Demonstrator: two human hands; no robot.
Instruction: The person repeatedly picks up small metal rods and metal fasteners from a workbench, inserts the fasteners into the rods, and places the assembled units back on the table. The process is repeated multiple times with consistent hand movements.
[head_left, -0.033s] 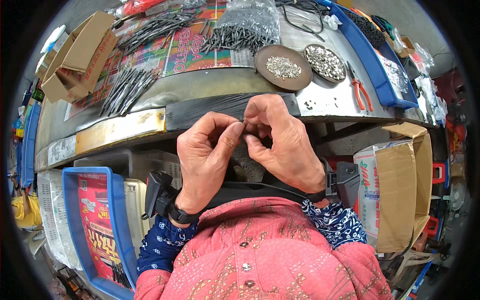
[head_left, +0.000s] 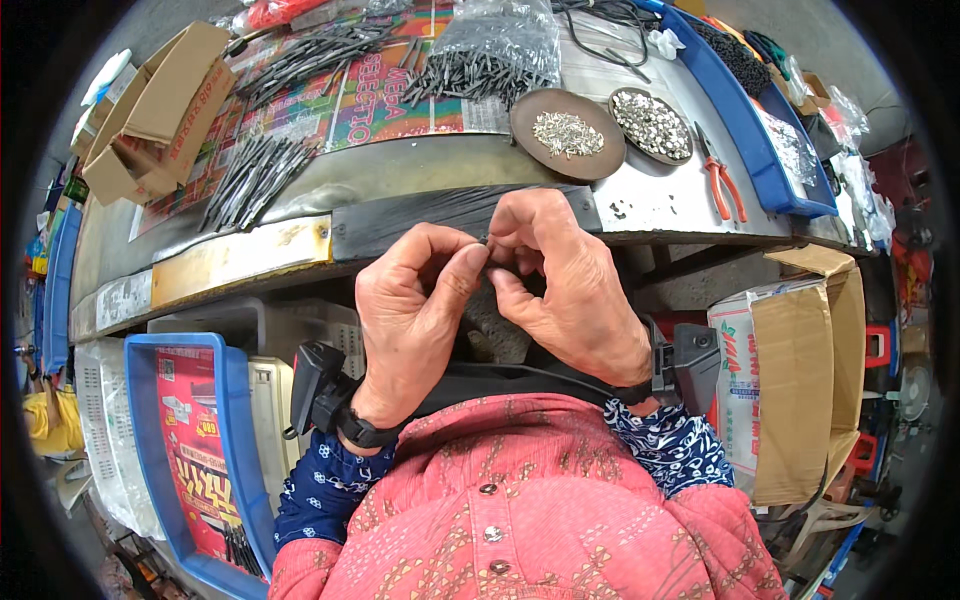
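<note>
My left hand (head_left: 412, 305) and my right hand (head_left: 572, 290) meet in front of the table's near edge, both closed in a pinch. Between their fingertips is a tiny dark piece (head_left: 486, 241), mostly hidden, whose kind I cannot make out. Just beyond the hands, a black covering (head_left: 420, 212) wraps part of the table edge. Farther right, a round brown dish (head_left: 532, 125) holds small silvery metal pieces (head_left: 568, 135). Beside it, a smaller dark dish (head_left: 684, 152) is filled with whitish and dark bits (head_left: 648, 122). Red-handled pliers (head_left: 719, 180) lie to the right of the dishes.
Thin black strips (head_left: 256, 182) lie in bundles at the left of the table, near a cardboard box (head_left: 160, 115). More black pieces (head_left: 470, 80) spill from a clear bag (head_left: 505, 40). Blue trays (head_left: 745, 100) stand at right and lower left; an open carton (head_left: 800, 390) sits below right.
</note>
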